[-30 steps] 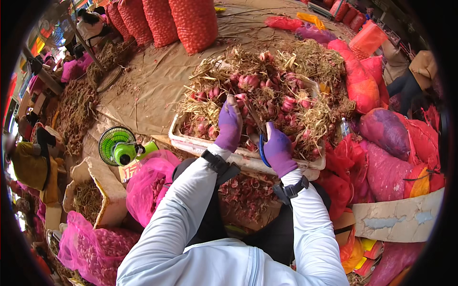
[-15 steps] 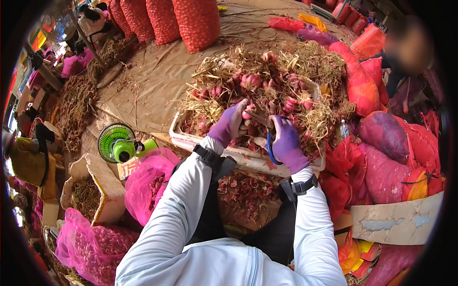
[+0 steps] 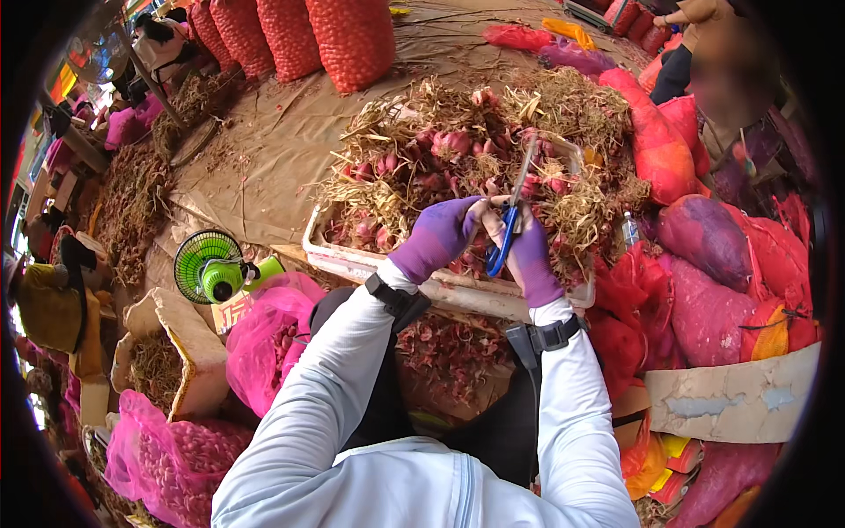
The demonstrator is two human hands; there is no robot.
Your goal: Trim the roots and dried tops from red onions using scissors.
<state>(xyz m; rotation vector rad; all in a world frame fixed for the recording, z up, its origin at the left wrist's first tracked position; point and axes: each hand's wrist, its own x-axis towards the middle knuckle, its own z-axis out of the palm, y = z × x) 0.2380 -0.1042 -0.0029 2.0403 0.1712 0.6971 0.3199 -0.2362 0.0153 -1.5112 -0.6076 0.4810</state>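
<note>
My right hand (image 3: 531, 253), in a purple glove with bare fingertips, is closed around scissors (image 3: 504, 239) with blue handles. Their blades point away from me, over the heap. Against it my left hand (image 3: 442, 231), gloved the same way, is closed with its fingertips by the scissors' handles; whatever it pinches is hidden. Both hands hover above the near side of a white tray (image 3: 378, 268) heaped with shallots (image 3: 451, 143) that have dry stalks and roots attached.
Reddish skins and trimmings (image 3: 453, 352) lie below the tray. To the left are a green fan (image 3: 211, 267), a pink mesh bag of shallots (image 3: 180, 458) and an open carton (image 3: 163, 343). Red sacks (image 3: 664, 154) crowd the right; full mesh sacks (image 3: 352, 44) stand beyond.
My hands have come together, the left moving right. The scissors have swung from pointing left to pointing away from me. The shallot at my left fingertips is no longer visible.
</note>
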